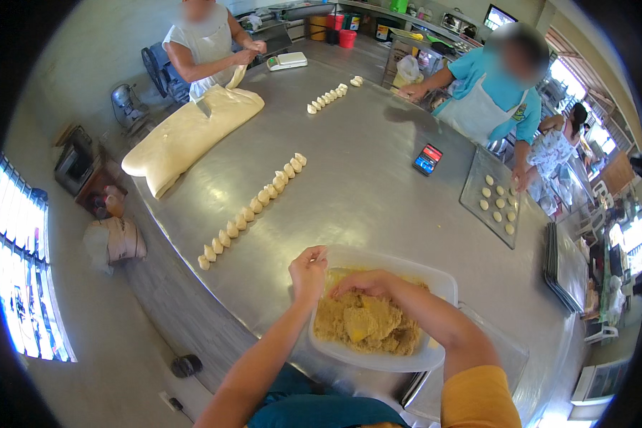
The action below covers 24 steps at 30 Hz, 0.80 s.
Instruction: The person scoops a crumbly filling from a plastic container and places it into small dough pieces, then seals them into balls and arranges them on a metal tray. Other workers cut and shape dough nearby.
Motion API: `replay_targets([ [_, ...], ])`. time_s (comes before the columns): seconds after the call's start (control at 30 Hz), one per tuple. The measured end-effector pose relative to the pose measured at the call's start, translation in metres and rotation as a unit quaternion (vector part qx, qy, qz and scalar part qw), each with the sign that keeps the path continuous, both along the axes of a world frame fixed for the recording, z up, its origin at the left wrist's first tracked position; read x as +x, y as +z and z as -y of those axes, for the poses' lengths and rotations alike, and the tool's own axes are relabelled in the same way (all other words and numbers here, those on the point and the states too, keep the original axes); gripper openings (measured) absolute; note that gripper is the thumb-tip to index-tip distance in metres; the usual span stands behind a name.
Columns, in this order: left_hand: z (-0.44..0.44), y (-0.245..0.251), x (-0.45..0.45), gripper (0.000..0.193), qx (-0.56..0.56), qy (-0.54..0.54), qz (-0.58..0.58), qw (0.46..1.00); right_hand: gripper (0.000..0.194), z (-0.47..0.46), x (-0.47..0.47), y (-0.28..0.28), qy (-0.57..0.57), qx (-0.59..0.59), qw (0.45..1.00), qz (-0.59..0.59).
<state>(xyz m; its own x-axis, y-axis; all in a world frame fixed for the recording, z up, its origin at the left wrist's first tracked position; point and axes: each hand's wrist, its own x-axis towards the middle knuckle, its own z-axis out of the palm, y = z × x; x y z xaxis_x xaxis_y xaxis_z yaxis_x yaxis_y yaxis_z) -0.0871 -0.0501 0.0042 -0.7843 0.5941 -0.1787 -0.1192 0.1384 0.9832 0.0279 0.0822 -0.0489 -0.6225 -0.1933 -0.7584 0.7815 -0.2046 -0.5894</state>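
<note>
A translucent plastic tub [444, 283] stands on the metal table before me, holding a tan, crumbly mixture [374, 321] with yellow patches. My left hand [307, 273] pinches the tub's far left corner at the rim. Inside the tub, my right hand [364, 283] rests with bent fingers on the far part of the mixture; whether it grips any of it is hidden. Beyond the tub, a diagonal row of small pointed dough pieces [255, 205] lies on the table.
A large dough slab [192, 139] lies far left, where a co-worker [208, 53] pulls a strip. Another co-worker [487, 101] touches a tray [492, 214] of dough rounds. A phone [427, 159], a scale [287, 61] and stacked trays [564, 267] are also around.
</note>
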Motion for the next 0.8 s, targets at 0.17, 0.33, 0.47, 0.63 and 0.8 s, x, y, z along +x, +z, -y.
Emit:
replay_targets([
  [0.17, 0.01, 0.0, -0.005, 0.028, 0.009, -0.016, -0.012, 1.0, 0.05, 0.032, -0.035, -0.015, 0.206, 0.092, 0.972, -0.068],
  [0.33, 0.01, 0.001, -0.013, 0.032, 0.01, -0.099, -0.033, 0.994, 0.06, 0.042, -0.052, 0.01, 0.415, 0.132, 0.895, -0.101],
  [0.47, 0.006, 0.001, -0.015, 0.033, 0.002, -0.122, -0.025, 0.992, 0.065, 0.04, -0.027, 0.074, 0.39, 0.239, 0.873, -0.166],
  [0.63, -0.001, -0.003, -0.013, 0.035, 0.016, -0.133, -0.04, 0.99, 0.064, 0.017, 0.046, 0.121, 0.19, 0.432, 0.853, -0.224],
  [0.8, -0.005, 0.001, -0.011, 0.035, 0.001, -0.143, -0.032, 0.989, 0.054, 0.039, 0.096, 0.094, 0.168, 0.692, 0.599, -0.367],
])
